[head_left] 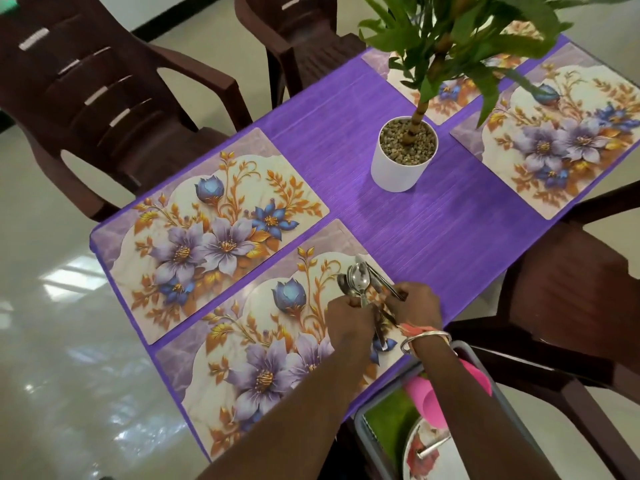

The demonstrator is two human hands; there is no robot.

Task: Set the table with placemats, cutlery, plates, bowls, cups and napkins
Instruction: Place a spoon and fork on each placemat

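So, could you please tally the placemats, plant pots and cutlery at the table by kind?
Placemats: 4
Plant pots: 1
Cutlery, gripped by the left hand and right hand: too bunched to count
Total counted: 5

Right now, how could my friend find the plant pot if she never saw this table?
Look at the purple table ringed by brown chairs. In its middle strip, between the flowery placemats, stands the plant pot. It is the only plain white upright thing, topped with pebbles.
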